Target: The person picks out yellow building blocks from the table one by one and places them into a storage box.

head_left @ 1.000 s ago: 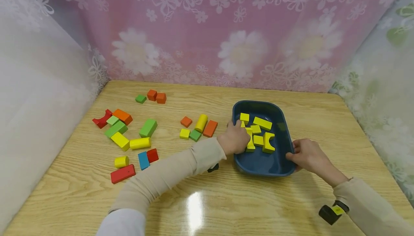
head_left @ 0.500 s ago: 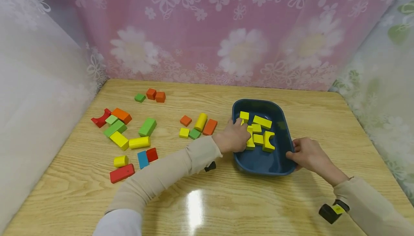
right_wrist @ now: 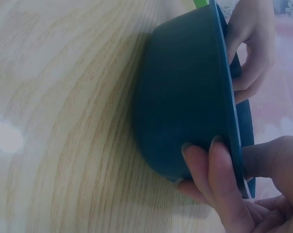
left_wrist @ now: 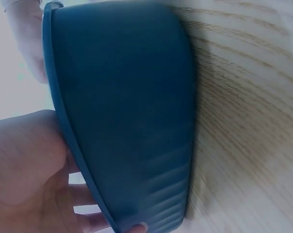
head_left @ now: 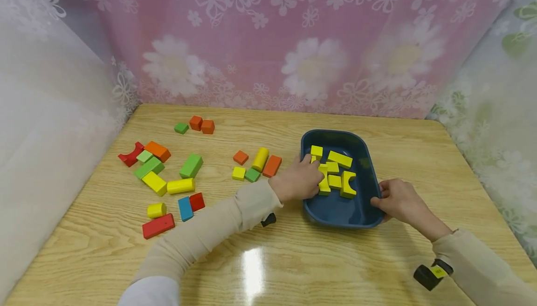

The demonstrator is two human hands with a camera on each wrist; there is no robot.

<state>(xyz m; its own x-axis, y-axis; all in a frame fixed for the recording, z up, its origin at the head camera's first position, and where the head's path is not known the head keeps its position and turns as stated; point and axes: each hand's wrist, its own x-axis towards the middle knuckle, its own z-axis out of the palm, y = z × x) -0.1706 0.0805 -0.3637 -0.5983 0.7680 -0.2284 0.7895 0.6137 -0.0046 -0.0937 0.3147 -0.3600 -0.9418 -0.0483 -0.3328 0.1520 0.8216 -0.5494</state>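
Observation:
A dark blue plastic basin (head_left: 344,215) stands on the table with several yellow wooden blocks inside, among them an arch block (head_left: 348,185) and a long block (head_left: 340,159). My right hand (head_left: 400,201) grips its right wall near the front, thumb inside and fingers outside, as the right wrist view shows. My left hand (head_left: 299,178) reaches over the left rim, its fingers bent down beside another yellow arch block (head_left: 324,181). Its fingertips are mostly hidden, and I cannot tell whether they pinch a block. In the left wrist view, one fingertip (left_wrist: 137,228) shows against the outer wall.
Left of the basin lie a yellow cylinder (head_left: 260,159), an orange block (head_left: 272,166) and a green block (head_left: 252,174). Farther left are scattered red, green, yellow and blue blocks, including a red block (head_left: 158,226). A pink flowered curtain (head_left: 268,40) hangs behind the table.
My left hand has drawn slightly left toward the basin's left rim. The right hand, the basin and the blocks stay in place.

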